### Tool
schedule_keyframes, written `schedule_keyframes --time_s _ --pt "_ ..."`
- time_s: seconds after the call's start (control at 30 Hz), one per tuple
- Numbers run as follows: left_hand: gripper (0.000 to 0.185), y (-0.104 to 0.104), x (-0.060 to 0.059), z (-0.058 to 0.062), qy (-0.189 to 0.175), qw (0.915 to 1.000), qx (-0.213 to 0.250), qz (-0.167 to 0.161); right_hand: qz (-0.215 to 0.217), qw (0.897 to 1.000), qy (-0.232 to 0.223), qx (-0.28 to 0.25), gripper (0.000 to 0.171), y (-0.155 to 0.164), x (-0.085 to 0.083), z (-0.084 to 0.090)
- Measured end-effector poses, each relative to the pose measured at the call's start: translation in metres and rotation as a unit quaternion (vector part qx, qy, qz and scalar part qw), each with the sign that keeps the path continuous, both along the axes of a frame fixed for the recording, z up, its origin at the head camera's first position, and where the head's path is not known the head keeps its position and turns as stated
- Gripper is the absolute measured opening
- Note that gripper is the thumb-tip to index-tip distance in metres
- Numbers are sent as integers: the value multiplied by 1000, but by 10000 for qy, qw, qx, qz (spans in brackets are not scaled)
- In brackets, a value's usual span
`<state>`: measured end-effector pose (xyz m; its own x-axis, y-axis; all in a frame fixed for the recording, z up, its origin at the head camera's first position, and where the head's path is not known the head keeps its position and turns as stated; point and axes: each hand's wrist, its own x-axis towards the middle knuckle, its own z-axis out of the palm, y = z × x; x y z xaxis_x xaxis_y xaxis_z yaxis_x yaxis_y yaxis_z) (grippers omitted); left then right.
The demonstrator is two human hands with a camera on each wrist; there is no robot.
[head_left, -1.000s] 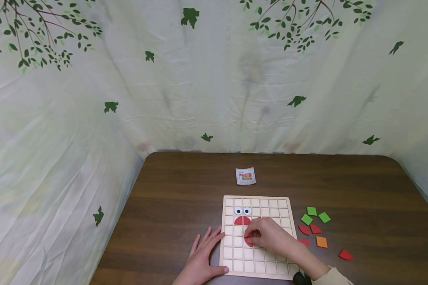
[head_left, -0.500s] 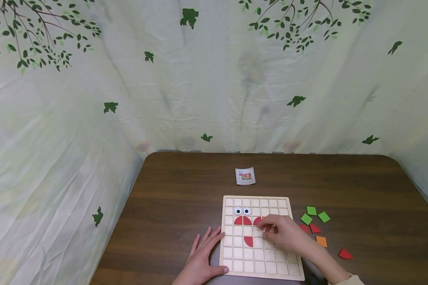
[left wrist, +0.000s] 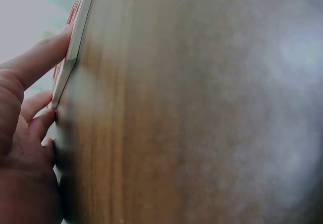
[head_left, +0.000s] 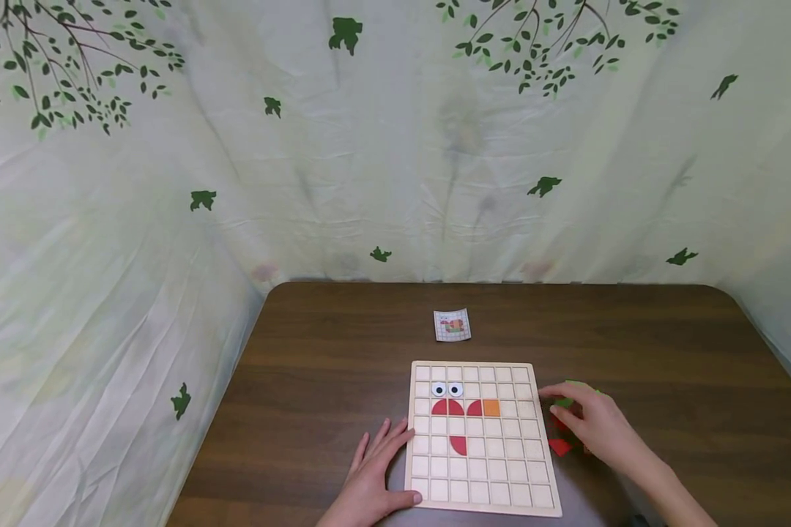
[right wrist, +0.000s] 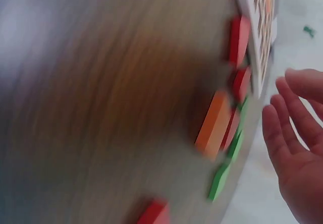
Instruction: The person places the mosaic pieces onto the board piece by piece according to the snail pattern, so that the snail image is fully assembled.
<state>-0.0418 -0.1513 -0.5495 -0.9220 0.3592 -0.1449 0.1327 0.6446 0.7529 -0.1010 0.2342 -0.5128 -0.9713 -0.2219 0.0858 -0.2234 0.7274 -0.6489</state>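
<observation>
A pale wooden grid board (head_left: 501, 470) lies on the table. On it are two eye tiles (head_left: 447, 389), a row of red quarter-round pieces (head_left: 439, 408) with an orange square (head_left: 491, 408) at its right end, and a single red quarter-round (head_left: 458, 445) lower down. My left hand (head_left: 377, 483) rests along the board's left edge, fingers extended, thumb at the near corner. Right of the board, my right hand (head_left: 596, 424) hovers over loose pieces, its fingers apart and holding nothing. The right wrist view shows an orange block (right wrist: 213, 125), green pieces (right wrist: 219, 181) and red pieces (right wrist: 239, 40) below it.
A small printed card (head_left: 452, 326) with a coloured picture on a grid lies beyond the board. The dark wooden table (head_left: 329, 351) reaches back to a pale curtain (head_left: 395, 146) with leaf patterns. Another red piece (right wrist: 154, 213) lies apart from the others.
My right hand has left the board and moved right to the loose pieces. The orange square, hidden by the hand before, now shows beside the red row. My left hand has stayed put.
</observation>
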Motion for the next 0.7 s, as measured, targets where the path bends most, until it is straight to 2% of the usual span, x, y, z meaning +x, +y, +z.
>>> schedule_keyframes --time_s 0.13,0.23,0.53,0.7 --pt "85 0 0 1 -37 10000 3 9 -180 9991 329 174 37 19 -3 -2" --pt "85 0 -1 1 -111 9999 4 19 -276 9987 374 206 39 30 -7 -4" --pt "86 0 -1 1 -123 9999 0 41 -199 9988 33 445 40 43 -19 -16" --pt "86 -1 -1 1 -101 9999 -22 19 -136 9988 3 467 40 43 -22 -21"
